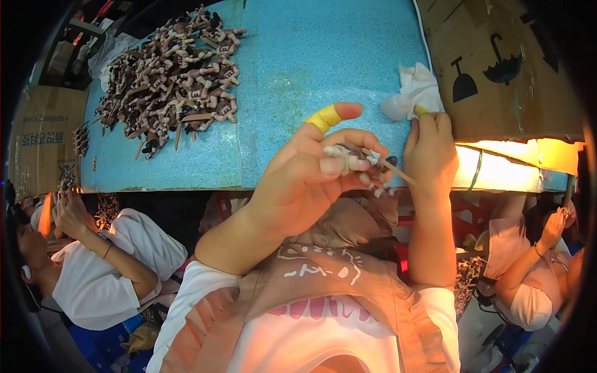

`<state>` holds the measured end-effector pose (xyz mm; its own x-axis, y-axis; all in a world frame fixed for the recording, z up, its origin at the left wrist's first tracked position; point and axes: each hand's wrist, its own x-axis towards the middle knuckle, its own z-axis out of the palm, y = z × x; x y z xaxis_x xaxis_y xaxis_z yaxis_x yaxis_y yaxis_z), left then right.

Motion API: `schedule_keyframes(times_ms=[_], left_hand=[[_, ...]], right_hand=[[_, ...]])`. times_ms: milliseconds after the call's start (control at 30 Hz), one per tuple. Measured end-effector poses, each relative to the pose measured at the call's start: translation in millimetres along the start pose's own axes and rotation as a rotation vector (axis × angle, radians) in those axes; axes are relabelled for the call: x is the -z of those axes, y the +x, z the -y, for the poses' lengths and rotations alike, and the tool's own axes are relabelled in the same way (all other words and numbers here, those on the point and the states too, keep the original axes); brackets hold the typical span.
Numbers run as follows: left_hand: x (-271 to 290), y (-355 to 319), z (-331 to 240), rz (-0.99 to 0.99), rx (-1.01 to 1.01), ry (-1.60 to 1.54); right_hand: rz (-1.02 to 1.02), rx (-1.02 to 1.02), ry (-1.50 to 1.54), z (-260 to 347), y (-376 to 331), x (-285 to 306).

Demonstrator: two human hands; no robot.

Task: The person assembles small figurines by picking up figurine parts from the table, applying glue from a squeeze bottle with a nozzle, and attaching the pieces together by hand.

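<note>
My left hand (298, 180) is closed round a small figurine (356, 160), held above the near edge of the blue table. The figurine has cream limbs and a dark brownish body, and a thin wooden stick (399, 171) juts from it toward my right wrist. Yellow tape (323, 118) wraps a raised finger of this hand. To the right, my right hand (432, 152) has its fingers bent at the lower end of a crumpled white cloth (415, 90) lying by the cardboard box. Its fingertips are partly hidden, with a bit of yellow showing there.
A big pile of similar figurines (177, 81), some with sticks, covers the left of the blue table (298, 56). Cardboard boxes stand at the right (497, 74) and left (46, 137). People work at the left (106, 267) and right (535, 267).
</note>
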<state>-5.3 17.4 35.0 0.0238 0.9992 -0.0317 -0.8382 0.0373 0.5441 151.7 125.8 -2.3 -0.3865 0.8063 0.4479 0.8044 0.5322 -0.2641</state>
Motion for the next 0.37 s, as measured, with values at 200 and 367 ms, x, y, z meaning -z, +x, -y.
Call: schedule_keyframes(times_ms=[200,367], left_hand=[[-5,-9,-7,-0.008,0.050,0.070],[3,-17,-17,-0.103,0.023,0.183]], right_hand=[[0.004,-0.144,-0.001,2,-6,-4],[-0.146,-0.120,0.144,2,-9,-13]])
